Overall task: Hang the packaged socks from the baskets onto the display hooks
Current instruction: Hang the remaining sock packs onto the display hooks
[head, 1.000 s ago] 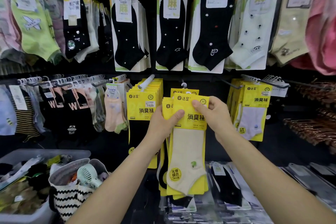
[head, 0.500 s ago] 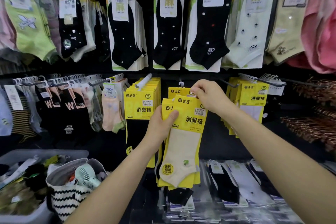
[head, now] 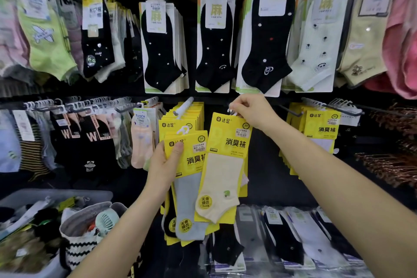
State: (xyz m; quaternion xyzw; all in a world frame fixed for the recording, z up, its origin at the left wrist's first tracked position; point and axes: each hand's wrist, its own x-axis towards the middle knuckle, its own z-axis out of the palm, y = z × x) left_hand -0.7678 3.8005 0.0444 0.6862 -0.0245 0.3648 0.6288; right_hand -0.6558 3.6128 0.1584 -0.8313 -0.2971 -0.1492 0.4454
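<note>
My right hand [head: 253, 110] pinches the white hanger tab at the top of a yellow pack with a cream sock [head: 222, 169], holding it up at a display hook in the middle row. My left hand [head: 163, 165] grips a stack of yellow sock packs [head: 191, 192], its front one showing a grey sock, thumb across the top card. The hook's tip is hidden behind my right fingers.
More yellow packs hang on a hook to the left [head: 182, 117] and on one to the right [head: 320, 126]. Black and pale socks fill the row above. A grey bin [head: 56, 196] and a striped bag [head: 79, 248] with a small fan stand at the lower left. Flat sock packs [head: 284, 241] lie below.
My right hand has lifted the cream-sock pack off the stack and raised its tab up to the hook. The grey-sock pack is now uncovered in my left hand.
</note>
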